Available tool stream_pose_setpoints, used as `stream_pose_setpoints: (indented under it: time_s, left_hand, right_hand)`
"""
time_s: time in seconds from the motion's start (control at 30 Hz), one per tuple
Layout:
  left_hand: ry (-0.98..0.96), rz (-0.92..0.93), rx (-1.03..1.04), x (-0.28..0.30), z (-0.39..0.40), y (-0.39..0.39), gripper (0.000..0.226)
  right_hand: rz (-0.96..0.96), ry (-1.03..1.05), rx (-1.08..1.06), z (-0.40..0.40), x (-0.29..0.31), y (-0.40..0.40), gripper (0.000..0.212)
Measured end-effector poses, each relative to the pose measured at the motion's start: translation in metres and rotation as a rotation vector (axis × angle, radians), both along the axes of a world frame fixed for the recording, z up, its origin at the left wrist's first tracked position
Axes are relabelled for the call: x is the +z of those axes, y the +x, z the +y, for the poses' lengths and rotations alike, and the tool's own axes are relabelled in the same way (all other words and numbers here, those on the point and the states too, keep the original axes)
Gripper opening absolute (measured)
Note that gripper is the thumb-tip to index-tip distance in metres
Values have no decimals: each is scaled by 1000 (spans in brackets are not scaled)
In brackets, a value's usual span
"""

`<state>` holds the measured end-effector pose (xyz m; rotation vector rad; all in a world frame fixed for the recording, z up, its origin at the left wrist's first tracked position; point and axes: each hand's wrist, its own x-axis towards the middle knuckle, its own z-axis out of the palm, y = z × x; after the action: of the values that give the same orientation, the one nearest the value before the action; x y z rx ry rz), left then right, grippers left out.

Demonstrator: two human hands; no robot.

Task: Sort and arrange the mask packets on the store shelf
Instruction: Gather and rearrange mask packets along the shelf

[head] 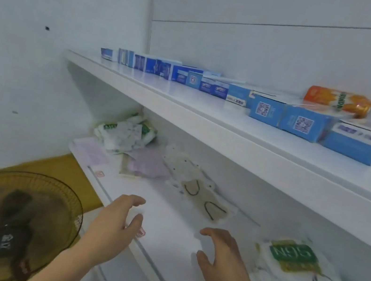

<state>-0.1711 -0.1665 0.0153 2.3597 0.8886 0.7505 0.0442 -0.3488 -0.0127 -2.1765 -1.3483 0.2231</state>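
Observation:
Mask packets lie scattered on the lower white shelf [161, 242]. A green and white N95 packet [294, 263] lies at the right on top of others. Clear packets with beige masks [204, 198] sit in the middle, pink mask packets [147, 166] further left, and a heap of green and white packets [126, 134] fills the far left corner. My left hand [115, 222] hovers over the shelf's front edge, fingers loosely curved, holding nothing. Empty too is my right hand [220, 258], which reaches over the bare middle of the shelf just left of the N95 packet.
The upper shelf [163, 94] carries a row of blue and white boxes [290, 116] and an orange packet [337, 100] at the back right. A yellow fan [6, 222] stands low at the left, close to my left forearm. White walls close off the left side.

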Motion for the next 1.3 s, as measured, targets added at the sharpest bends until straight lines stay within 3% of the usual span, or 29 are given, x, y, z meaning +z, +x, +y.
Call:
stream_pose_setpoints:
  time_s: [0.17, 0.37, 0.5, 0.6, 0.73, 0.87, 1.0, 1.17, 1.3]
  left_hand:
    - [30, 55, -143, -31, 100, 36, 32]
    - [23, 121, -325, -49, 220, 69, 33]
    - [48, 34, -361, -55, 280, 80, 34]
    - [197, -17, -331, -51, 316, 89, 39]
    - [315, 319, -327, -62, 352, 102, 78]
    - [103, 197, -417, -85, 357, 112, 68]
    - [77, 5, -512, -87, 353, 111, 55]
    - [130, -21, -554, -56, 391, 78, 58]
    - [122, 199, -591, -33, 439, 31, 67]
  right_hand:
    - [31, -11, -92, 71, -19, 12, 41]
    - [60, 12, -391, 164, -21, 17, 44]
    - [4, -16, -458, 223, -20, 10, 43]
    - [-75, -83, -650, 249, -27, 19, 53]
    - [-45, -175, -852, 255, -41, 26, 62]
    - [-211, 22, -762, 268, -53, 12, 66]
    - [-167, 210, -466, 313, -34, -5, 56]
    - [-138, 82, -289, 378, -31, -16, 64]
    - [-172, -84, -357, 407, -34, -18, 59]
